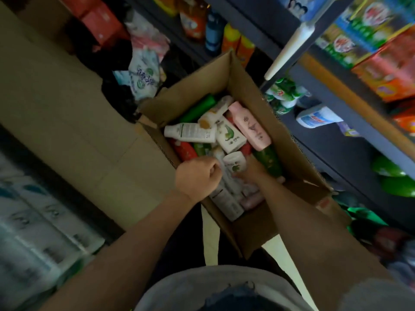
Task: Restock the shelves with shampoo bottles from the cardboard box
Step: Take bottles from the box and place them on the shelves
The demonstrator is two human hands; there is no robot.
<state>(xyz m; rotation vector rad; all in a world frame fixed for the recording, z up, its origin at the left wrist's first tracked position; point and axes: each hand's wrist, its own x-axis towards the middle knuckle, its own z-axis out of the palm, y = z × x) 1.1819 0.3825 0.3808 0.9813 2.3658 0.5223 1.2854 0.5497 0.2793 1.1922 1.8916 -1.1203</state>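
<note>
An open cardboard box [289,153] sits low in front of me, full of shampoo bottles lying jumbled. Among them are a pink bottle [251,126], a white bottle on its side [190,132], green bottles [197,108] and a red one [185,151]. My right hand [252,168] is down inside the box, its fingers around a small white bottle with a green print [234,163]; the fingertips are hidden behind it. My left hand [197,177] hovers over the box's left wall with its fingers curled into a fist, holding nothing that I can see.
Dark shelves [336,142] run along the right, holding colourful detergent boxes [390,70], green packs [395,182] and a white-and-blue bottle lying down [318,116]. More bottles and packets [143,79] stand beyond the box. A tan floor [56,97] lies to the left, with wrapped white packs [33,232] lower left.
</note>
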